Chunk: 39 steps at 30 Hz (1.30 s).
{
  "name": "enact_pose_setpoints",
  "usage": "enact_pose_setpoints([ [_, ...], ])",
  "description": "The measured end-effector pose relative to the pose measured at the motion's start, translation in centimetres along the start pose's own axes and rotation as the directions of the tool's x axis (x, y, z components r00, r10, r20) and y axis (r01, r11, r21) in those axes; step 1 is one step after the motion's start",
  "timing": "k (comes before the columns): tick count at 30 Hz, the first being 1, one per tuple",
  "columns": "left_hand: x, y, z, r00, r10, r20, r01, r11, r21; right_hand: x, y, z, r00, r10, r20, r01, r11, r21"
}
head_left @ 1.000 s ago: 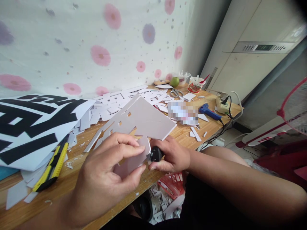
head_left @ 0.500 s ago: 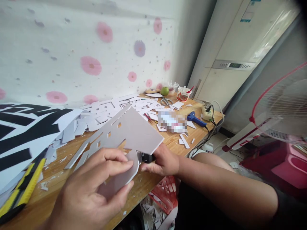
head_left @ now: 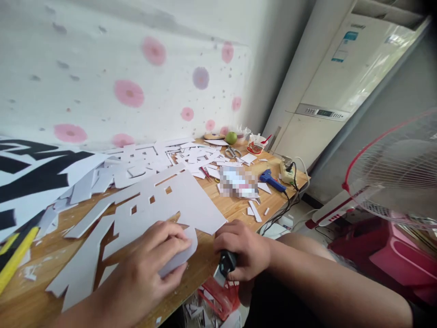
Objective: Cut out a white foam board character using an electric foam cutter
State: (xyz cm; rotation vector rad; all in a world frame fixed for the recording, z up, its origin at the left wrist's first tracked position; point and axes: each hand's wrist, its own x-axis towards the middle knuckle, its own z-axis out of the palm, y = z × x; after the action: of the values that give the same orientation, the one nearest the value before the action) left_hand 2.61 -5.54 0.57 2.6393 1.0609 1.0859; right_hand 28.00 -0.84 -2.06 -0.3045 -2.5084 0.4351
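A white foam board sheet [head_left: 191, 196] with square cut-outs and notched edges rests on the wooden table [head_left: 239, 212]. My left hand [head_left: 150, 264] pinches a rounded piece of the board at its near edge, thumb below and fingers on top. Off the table's front edge, my right hand [head_left: 242, 250] is closed around a black utility knife [head_left: 228, 262], its wide blade pointing down and left. The knife is apart from the board. My palm hides most of its handle.
White offcuts [head_left: 143, 159] cover the table's back. A yellow-black cutter [head_left: 18, 255] lies at left. Scissors [head_left: 232, 152], a green apple [head_left: 231, 138], a paper tub [head_left: 256, 144] and a blue glue gun [head_left: 272, 180] stand right. A fan [head_left: 399, 173] is beside the table.
My right hand has pulled the knife away from the board, down and to the right. The board has been lowered flatter onto the table, still in my left hand.
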Motion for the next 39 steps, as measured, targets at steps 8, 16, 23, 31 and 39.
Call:
enact_pose_setpoints([
  [8, -0.5, -0.9, 2.0, 0.99, 0.0, 0.14, 0.006, 0.999, -0.041, -2.4, -0.1, -3.6, 0.828, 0.534, -0.171, -0.536, 0.843, 0.039],
  [16, -0.8, -1.1, 2.1, 0.922, -0.051, 0.383, 0.029, 0.998, 0.063, -3.1, 1.2, -4.8, 0.591, 0.769, -0.245, -0.656, 0.635, 0.409],
  [23, -0.9, -1.1, 1.4, 0.9, -0.115, 0.421, 0.032, 0.979, 0.199, -0.7, 1.3, -4.9, 0.538, 0.825, -0.175, -0.483, 0.472, 0.738],
  [31, -1.3, -2.0, 1.9, 0.927, -0.098, 0.362, -0.005, 0.962, 0.273, 1.9, 1.4, -4.2, 0.531, 0.827, -0.184, -0.422, 0.446, 0.789],
  [39, -1.6, -2.7, 2.4, 0.925, -0.102, 0.365, -0.004, 0.961, 0.277, 2.9, 1.9, -3.6, 0.567, 0.815, -0.119, -0.466, 0.437, 0.769],
])
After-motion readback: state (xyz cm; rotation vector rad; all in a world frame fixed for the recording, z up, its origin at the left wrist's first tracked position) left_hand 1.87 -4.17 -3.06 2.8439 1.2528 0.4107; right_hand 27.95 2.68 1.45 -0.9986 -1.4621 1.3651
